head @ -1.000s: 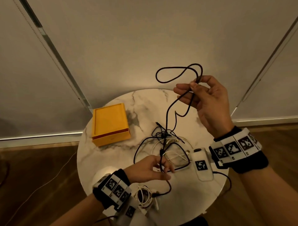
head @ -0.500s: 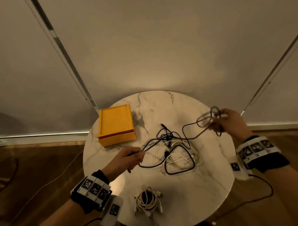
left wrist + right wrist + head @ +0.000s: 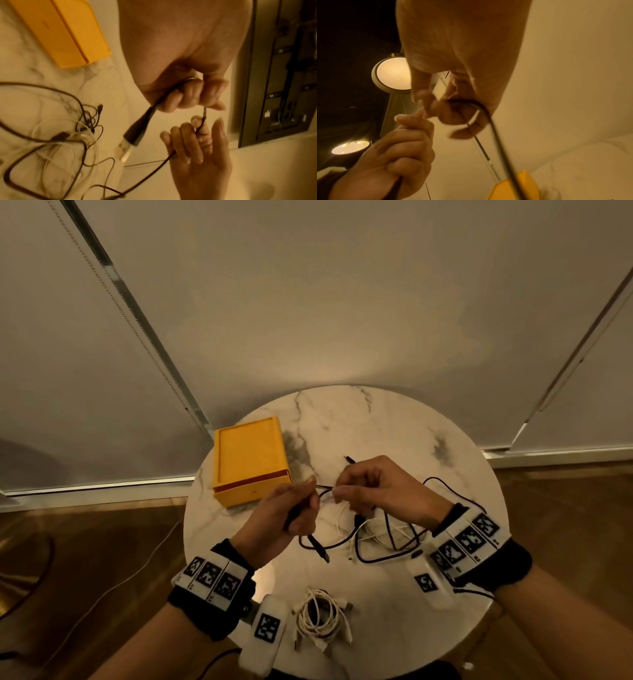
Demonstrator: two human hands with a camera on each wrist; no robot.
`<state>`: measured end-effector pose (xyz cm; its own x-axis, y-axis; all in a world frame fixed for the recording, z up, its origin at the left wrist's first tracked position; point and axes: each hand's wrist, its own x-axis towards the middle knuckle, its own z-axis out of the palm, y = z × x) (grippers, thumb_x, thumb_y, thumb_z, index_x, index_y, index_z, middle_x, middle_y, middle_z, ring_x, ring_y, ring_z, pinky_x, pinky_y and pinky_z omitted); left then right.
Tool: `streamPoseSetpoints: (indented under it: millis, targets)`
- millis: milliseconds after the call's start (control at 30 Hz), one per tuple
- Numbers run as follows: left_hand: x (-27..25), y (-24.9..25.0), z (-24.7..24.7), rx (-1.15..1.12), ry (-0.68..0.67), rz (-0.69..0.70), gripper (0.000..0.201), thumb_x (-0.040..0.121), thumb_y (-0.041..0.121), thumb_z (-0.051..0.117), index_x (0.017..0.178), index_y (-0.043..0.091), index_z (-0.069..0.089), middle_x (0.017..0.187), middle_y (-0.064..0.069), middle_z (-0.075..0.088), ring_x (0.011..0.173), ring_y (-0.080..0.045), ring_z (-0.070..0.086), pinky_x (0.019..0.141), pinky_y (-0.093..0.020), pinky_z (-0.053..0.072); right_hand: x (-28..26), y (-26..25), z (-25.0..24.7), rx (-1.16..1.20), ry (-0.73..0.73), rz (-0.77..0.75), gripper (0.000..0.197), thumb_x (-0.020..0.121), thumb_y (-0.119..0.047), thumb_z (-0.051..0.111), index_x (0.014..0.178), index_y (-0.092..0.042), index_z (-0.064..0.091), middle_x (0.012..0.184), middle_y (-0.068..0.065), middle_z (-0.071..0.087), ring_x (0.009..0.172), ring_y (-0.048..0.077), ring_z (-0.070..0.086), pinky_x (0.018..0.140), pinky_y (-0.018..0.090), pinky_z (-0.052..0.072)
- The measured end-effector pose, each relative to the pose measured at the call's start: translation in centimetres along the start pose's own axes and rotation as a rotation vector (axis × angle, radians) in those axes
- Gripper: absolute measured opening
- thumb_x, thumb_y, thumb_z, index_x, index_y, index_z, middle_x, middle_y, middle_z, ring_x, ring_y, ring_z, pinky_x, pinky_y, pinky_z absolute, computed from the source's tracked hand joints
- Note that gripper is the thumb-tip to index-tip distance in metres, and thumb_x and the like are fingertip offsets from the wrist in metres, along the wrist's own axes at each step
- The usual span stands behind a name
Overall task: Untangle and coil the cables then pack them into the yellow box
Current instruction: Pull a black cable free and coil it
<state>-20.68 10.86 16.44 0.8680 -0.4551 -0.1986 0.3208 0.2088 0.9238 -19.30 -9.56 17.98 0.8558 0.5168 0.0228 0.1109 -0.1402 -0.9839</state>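
Note:
Above the middle of the round marble table, my left hand and right hand meet. The left hand's fingers curl round a black cable just behind its USB plug, which hangs below the fist. The right hand pinches the same cable a short way along, seen close up as black cable running from that hand. Its remaining length runs down into a tangle of black and white cables on the table. The yellow box sits closed at the table's left.
A coiled white cable lies near the table's front edge. Wall and blinds stand close behind the table. Wooden floor with a thin white cord lies to the left. Lamps glow in the right wrist view.
My right hand has come in from the table's right edge to the middle. My left hand has risen to meet it, and both now hold the black cable close together.

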Motion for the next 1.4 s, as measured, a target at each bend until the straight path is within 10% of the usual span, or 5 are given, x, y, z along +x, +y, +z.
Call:
streamPoseSetpoints:
  millis: [167,300,967,1300,1400]
  targets:
    - [-1.2,0.0,-0.4,-0.296,-0.148,-0.112,0.038,0.074,0.049,0.075,0.066,0.014,0.063,0.038,0.008,0.032,0.038,-0.005,0.028,0.045,-0.021,0.023,0.2,0.7,-0.2,0.079,0.209,-0.055,0.02,0.078,-0.027,0.074,0.078,-0.007,0.074,0.067,0.035,0.056,0.06,0.028,0.044,0.059,0.039,0.035]
    - [-1.7,0.5,0.7,-0.328,-0.233,-0.145,0.03,0.08,0.042,0.071,0.08,0.012,0.071,0.044,0.006,0.019,0.041,-0.007,0.019,0.041,-0.02,0.018,0.7,1.9,0.0,0.117,0.298,-0.037,0.017,0.077,-0.029,0.068,0.081,-0.014,0.076,0.053,0.008,0.049,0.05,0.024,0.031,0.049,0.032,0.024]
    - [-1.2,-1.0,1.0,-0.046,0.151,0.237,0.038,0.099,0.021,0.036,0.127,0.003,0.053,0.12,-0.015,0.067,0.116,-0.03,0.062,0.091,-0.03,0.053,-2.6,1.3,5.1,-0.588,-0.14,-0.142,0.02,0.096,-0.028,0.057,0.102,-0.015,0.07,0.055,-0.018,0.042,0.052,-0.004,0.047,0.054,0.011,0.028]
    - [-1.7,-1.4,0.3,0.769,0.029,0.265,0.048,0.1,0.044,0.041,0.083,0.005,0.064,0.072,-0.007,0.069,0.063,-0.028,0.064,0.06,-0.046,0.051,-2.1,-1.8,2.7,-0.699,-0.144,-0.22,0.012,0.088,-0.029,0.067,0.097,-0.025,0.074,0.085,-0.008,0.073,0.072,0.008,0.062,0.066,0.025,0.046]
    - [-2.2,-0.5,0.8,0.654,-0.146,0.061,0.049,0.102,0.038,0.036,0.077,0.005,0.063,0.056,-0.009,0.06,0.042,-0.021,0.047,0.046,-0.026,0.039,-2.3,-1.9,1.0,-0.561,-0.043,-0.157,0.008,0.083,-0.029,0.074,0.088,-0.023,0.075,0.069,0.002,0.068,0.059,0.017,0.059,0.06,0.039,0.049]
